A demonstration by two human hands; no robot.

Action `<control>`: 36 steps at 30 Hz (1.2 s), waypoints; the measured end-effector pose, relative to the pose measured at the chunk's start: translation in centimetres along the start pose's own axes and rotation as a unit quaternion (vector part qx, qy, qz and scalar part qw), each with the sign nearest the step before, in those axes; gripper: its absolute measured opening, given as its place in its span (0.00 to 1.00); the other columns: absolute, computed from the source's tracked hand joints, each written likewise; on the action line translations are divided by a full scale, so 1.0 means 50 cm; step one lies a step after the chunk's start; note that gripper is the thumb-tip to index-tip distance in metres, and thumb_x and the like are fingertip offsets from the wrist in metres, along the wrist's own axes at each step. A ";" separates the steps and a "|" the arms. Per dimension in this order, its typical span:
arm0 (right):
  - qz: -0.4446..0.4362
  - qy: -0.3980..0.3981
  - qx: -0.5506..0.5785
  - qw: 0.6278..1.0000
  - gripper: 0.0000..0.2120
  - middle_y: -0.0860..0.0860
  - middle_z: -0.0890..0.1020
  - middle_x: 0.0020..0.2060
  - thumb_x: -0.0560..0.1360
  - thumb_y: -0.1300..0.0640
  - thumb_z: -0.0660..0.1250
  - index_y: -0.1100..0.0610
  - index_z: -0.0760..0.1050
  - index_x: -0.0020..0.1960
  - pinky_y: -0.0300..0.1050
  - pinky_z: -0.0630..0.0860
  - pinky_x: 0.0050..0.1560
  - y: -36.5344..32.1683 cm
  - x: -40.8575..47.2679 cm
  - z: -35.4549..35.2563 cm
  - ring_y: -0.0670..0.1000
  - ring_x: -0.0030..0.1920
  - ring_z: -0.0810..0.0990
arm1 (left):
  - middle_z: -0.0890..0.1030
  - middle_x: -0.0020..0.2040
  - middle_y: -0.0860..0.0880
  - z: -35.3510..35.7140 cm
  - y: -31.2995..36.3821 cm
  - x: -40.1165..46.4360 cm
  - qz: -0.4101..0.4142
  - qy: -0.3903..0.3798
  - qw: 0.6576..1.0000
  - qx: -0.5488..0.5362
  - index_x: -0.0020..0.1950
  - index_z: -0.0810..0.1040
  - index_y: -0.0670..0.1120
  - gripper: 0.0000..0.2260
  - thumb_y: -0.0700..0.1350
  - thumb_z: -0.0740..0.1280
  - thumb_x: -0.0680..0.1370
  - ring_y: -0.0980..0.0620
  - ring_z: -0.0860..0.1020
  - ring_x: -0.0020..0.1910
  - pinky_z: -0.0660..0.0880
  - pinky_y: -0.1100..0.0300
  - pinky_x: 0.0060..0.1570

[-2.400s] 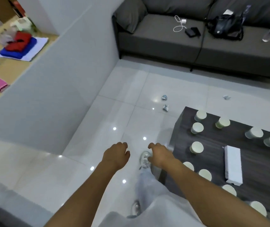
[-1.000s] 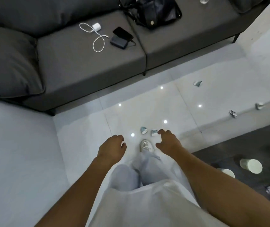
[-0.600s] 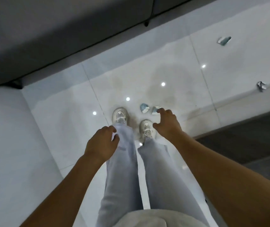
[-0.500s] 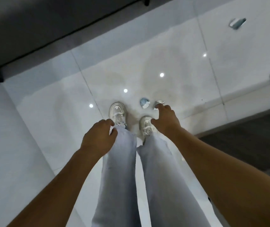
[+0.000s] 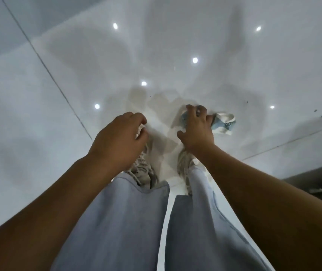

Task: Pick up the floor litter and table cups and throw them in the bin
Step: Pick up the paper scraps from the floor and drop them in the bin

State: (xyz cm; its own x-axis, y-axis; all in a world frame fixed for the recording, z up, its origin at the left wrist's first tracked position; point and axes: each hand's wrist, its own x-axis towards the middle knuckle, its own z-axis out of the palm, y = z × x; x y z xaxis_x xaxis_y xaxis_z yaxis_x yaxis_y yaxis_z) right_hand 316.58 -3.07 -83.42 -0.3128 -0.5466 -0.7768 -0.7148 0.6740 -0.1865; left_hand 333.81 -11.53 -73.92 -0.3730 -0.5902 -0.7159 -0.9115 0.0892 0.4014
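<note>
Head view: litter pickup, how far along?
Done: nothing visibly binned; no bin in view. In hand: the right hand is down on a crumpled blue-and-white litter scrap on the glossy white tile floor, fingers curled over it; whether it is gripped, I cannot tell. Left: a second crumpled blue-and-white scrap lies beside it. The left hand holds nothing.

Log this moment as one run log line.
right hand: reaching onto crumpled wrapper on floor | left hand: empty, over shoe
</note>
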 end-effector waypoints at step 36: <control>0.085 0.040 -0.001 0.996 0.35 0.58 0.62 0.68 0.70 0.54 0.73 0.53 0.59 0.72 0.56 0.74 0.56 0.074 -0.055 -0.168 0.63 0.65 0.65 | 0.78 0.50 0.53 -0.057 0.138 0.056 -0.038 0.041 0.989 -0.139 0.59 0.76 0.48 0.13 0.42 0.69 0.75 0.54 0.76 0.47 0.67 0.72 0.39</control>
State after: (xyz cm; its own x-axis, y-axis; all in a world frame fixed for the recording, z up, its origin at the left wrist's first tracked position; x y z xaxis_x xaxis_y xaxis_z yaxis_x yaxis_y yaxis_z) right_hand 309.52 -3.25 -76.91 -0.4777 -0.4634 -0.7463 -0.6485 0.7591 -0.0563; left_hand 326.97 -14.87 -71.54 -0.2790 -0.6508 -0.7061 -0.8493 -0.1760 0.4978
